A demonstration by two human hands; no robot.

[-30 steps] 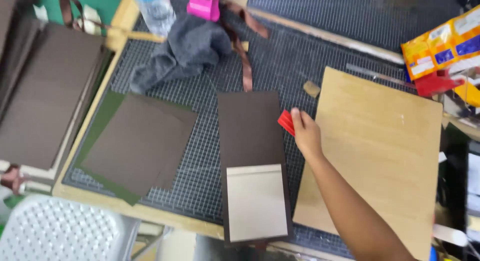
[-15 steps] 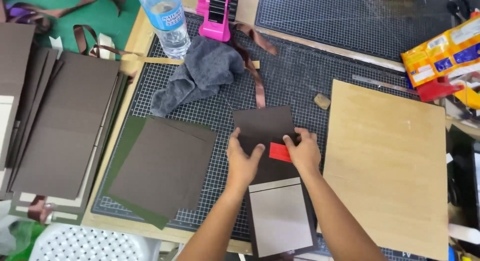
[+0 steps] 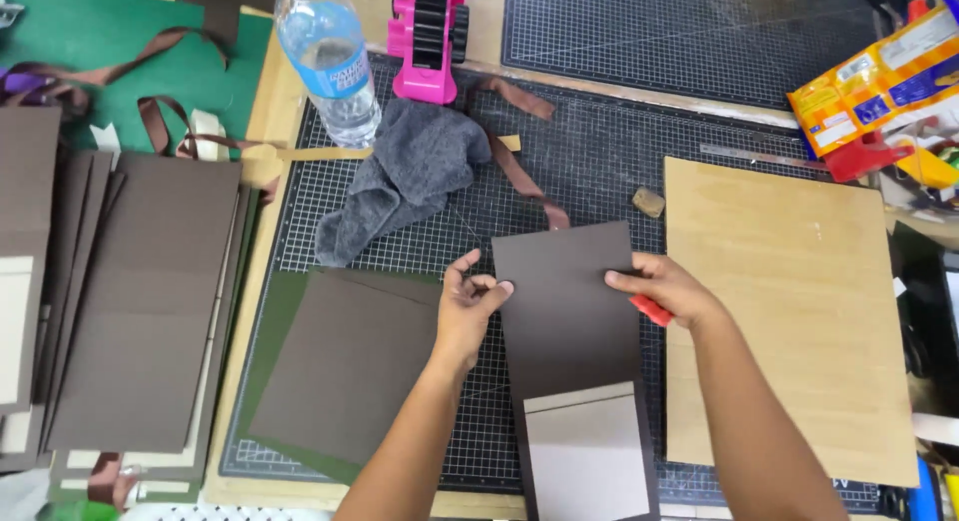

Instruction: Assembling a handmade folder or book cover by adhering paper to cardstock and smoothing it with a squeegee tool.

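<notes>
Head view: two hands, left hand (image 3: 468, 311) and right hand (image 3: 671, 291), grip one brown sheet (image 3: 567, 301).

— What's under my hands right now?
— Matt dark brown paper sheet (image 3: 564, 301), smooth, with a pale grey board panel (image 3: 587, 451) on its lower part, flat and dull.
— And in my right hand (image 3: 671, 289)?
— A red plastic tool (image 3: 650, 310), slightly shiny.
— My left hand (image 3: 468, 306) pinches the paper's edge over the cutting mat (image 3: 599, 171): matt rubbery black, gridded.
— Beside it, bare wooden board (image 3: 789, 301), smooth. Soft grey cloth (image 3: 405, 176), clear glossy plastic bottle (image 3: 330, 66).
</notes>
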